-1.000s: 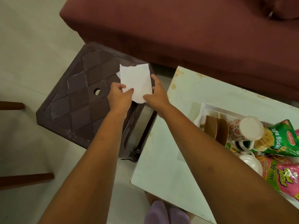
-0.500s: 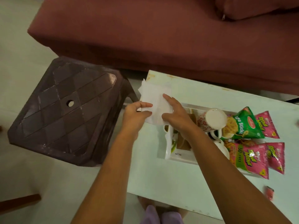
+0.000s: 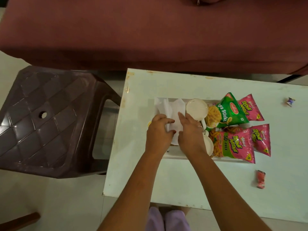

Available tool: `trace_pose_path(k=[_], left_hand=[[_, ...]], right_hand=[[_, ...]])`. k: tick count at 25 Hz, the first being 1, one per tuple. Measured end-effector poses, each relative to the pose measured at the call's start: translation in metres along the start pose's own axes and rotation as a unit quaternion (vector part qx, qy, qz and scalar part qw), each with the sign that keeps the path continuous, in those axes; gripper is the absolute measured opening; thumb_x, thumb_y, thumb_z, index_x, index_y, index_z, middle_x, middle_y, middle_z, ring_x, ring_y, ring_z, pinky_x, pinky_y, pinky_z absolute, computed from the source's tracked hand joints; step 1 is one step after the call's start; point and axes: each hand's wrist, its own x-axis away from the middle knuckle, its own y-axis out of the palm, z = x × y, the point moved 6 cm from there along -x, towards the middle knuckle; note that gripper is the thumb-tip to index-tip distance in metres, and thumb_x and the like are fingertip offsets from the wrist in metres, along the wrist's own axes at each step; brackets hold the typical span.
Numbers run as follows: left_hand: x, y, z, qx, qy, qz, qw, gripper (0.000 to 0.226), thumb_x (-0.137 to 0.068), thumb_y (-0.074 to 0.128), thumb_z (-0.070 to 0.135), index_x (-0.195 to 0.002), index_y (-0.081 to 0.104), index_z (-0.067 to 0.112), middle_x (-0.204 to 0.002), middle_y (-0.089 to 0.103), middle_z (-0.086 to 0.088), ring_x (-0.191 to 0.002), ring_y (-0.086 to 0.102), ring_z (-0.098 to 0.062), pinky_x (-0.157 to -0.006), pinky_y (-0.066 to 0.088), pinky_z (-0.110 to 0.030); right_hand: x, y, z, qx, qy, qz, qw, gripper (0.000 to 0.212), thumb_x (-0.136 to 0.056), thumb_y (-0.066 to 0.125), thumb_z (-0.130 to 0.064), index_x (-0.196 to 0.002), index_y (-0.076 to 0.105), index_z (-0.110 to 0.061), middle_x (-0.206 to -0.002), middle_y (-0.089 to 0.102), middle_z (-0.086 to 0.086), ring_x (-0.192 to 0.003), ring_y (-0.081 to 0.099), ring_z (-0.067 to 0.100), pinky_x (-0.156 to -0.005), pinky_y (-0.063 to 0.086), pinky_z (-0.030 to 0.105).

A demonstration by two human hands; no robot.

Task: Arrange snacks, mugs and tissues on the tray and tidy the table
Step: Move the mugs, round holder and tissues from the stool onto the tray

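Green foil snack packet (image 3: 229,112): printed "Soya Sticks", red oval brand badge too small to read; lies in the white rectangular plastic tray (image 3: 173,155), right of centre.
Large pink snack packet (image 3: 233,146): printed "Bingo! Tedhe Medhe", green band "50% FREE"; lies at the tray's near right.
Two smaller pink packets of the same print: one (image 3: 250,108) at the far right, one (image 3: 261,139) beside the large packet, both overhanging the tray's right end.
White ceramic mug (image 3: 197,108): in the tray, opening facing the camera, between tissue and green packet. A second white mug (image 3: 208,145) sits nearer, partly behind the right wrist.
White paper tissue (image 3: 173,110): rumpled, spread over the tray's left end.
Left hand (image 3: 158,134): thumb and fingers pinching the tissue's near edge.
Right hand (image 3: 190,132): fingers pressed flat on the tissue; a ring shows on one finger.
Pale glossy table (image 3: 183,189): bears the tray, a crumpled red wrapper (image 3: 260,179) and a small silver-purple wrapper (image 3: 290,101), both apart from the tray.
Brown plastic stool (image 3: 45,120): left of the table.
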Motion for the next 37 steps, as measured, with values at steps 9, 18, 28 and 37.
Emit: trace_pose_path(k=[9, 18, 28, 37], left_hand=[[0.008, 0.014, 0.003, -0.050, 0.054, 0.003, 0.997, 0.048, -0.084, 0.062, 0.004, -0.130, 0.056, 0.015, -0.136, 0.056, -0.004, -0.123, 0.053, -0.020, -0.098, 0.035, -0.016], [0.005, 0.019, -0.004, -0.053, 0.062, -0.007, 0.997, 0.051, -0.083, 0.065, 0.003, -0.132, 0.053, 0.012, -0.136, 0.055, -0.006, -0.125, 0.051, -0.021, -0.103, 0.036, -0.021], [-0.002, 0.029, -0.009, -0.120, 0.077, -0.032, 0.989, 0.058, -0.084, 0.064, 0.006, -0.138, 0.042, 0.013, -0.153, 0.033, -0.003, -0.126, 0.050, -0.025, -0.098, 0.048, -0.035], [-0.013, 0.030, -0.020, -0.123, 0.050, -0.035, 0.991, 0.083, -0.087, 0.065, 0.021, -0.150, 0.011, 0.021, -0.161, 0.002, -0.009, -0.140, 0.033, -0.029, -0.103, 0.043, -0.036]], right_hand=[[-0.001, 0.014, -0.005, 0.016, -0.069, -0.039, 0.997, 0.063, -0.090, 0.044, 0.002, -0.148, 0.026, -0.016, -0.156, 0.026, 0.007, -0.139, 0.033, 0.031, -0.114, 0.027, 0.037], [0.002, 0.017, -0.004, -0.031, -0.072, -0.022, 0.997, 0.058, -0.091, 0.043, 0.004, -0.145, 0.033, -0.013, -0.153, 0.031, 0.007, -0.137, 0.037, 0.029, -0.111, 0.035, 0.038], [-0.010, 0.022, -0.006, 0.037, -0.056, -0.039, 0.997, 0.058, -0.090, 0.051, -0.002, -0.144, 0.034, -0.013, -0.158, 0.020, 0.005, -0.131, 0.045, 0.030, -0.105, 0.042, 0.039], [-0.012, 0.027, -0.008, 0.109, -0.044, -0.073, 0.990, 0.070, -0.082, 0.059, 0.000, -0.144, 0.029, -0.011, -0.161, 0.006, -0.003, -0.108, 0.062, 0.030, -0.075, 0.052, 0.039]])
